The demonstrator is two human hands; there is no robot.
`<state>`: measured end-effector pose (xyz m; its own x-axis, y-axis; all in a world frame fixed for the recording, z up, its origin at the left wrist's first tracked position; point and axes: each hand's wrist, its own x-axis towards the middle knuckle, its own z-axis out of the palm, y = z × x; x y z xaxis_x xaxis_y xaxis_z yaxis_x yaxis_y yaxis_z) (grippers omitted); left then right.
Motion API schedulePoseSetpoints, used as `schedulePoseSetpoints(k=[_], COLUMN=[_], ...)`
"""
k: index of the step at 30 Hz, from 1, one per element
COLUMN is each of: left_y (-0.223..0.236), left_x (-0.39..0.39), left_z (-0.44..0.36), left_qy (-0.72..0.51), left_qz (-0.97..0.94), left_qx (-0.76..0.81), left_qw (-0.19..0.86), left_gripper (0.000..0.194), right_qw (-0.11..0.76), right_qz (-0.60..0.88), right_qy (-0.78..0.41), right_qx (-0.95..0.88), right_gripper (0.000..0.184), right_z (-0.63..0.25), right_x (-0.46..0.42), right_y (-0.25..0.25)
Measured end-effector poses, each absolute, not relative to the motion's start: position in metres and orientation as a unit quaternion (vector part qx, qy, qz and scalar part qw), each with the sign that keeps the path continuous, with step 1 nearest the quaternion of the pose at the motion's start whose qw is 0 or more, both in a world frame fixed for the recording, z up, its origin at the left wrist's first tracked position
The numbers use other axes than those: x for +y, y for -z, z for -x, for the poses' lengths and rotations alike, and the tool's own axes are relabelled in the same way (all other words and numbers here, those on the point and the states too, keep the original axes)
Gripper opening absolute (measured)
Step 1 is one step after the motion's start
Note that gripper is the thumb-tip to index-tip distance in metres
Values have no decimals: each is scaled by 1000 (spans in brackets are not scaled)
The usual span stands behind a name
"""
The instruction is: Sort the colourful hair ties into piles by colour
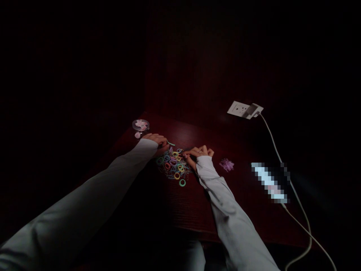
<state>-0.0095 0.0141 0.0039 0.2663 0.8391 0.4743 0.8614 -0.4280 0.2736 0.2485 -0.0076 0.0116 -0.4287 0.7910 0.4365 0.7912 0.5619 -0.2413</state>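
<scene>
Dark red worktop (242, 203): it spreads dimly lit under my hands, its grain faintly showing near me.
Coloured rings (173, 163): they lie on it in a loose, overlapping pile between my two grips, in green, yellow, blue, purple and orange-red; one green ring (182, 186) sits at the near edge.
Left grip (157, 140): my fingers curl at the pile's far left side, with a thin green strip (171, 143) at their tips; I cannot tell whether they pinch it.
Right grip (200, 152): my thumb and forefinger reach to the pile's right side; whether they close on a ring is too small and dark to tell.
Purple bundle (226, 165): it lies apart from the pile, just right of my right grip.
Clear container (133, 125): it stands near my left grip, with pinkish pieces inside.
White socket (236, 108): a plug (254, 110) sits in it, trailing a pale cable (270, 132).
</scene>
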Motion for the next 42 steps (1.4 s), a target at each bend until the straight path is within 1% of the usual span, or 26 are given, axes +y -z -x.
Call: schedulePoseSetpoints(k=[5,11,15,23,30,35,38,42], left_y=[6,5,5,5,-4,-9,-10,-8], left_x=[11,6,6,10,6,-1,-3,-3], left_z=[11,13,13,14,1,-6,-8,-9], left_qy=[242,212,207,244,322,324,317,308], left_qz=[827,843,853,850,832,835,835,835], left_qx=[-506,-494,-479,-464,-442,-435,-444,-452], left_qw=[23,0,-5,-53,-91,-89,-75,-55], left_gripper=[26,27,27,30,33,31,28,26], right_qw=[250,247,254,245,276,296,309,302], right_qz=[470,466,459,466,469,496,498,496], right_qy=[10,17,2,13,-19,-31,-33,-15], right_qx=[-846,-850,-851,-850,-839,-815,-810,-814], right_gripper=[22,25,22,21,23,28,26,27], right_z=[-249,-249,-249,-248,-243,-235,-230,-226], right_x=[-8,-10,-11,-9,-14,-10,-5,-6], right_y=[-13,-15,-16,-15,-19,-13,-7,-5])
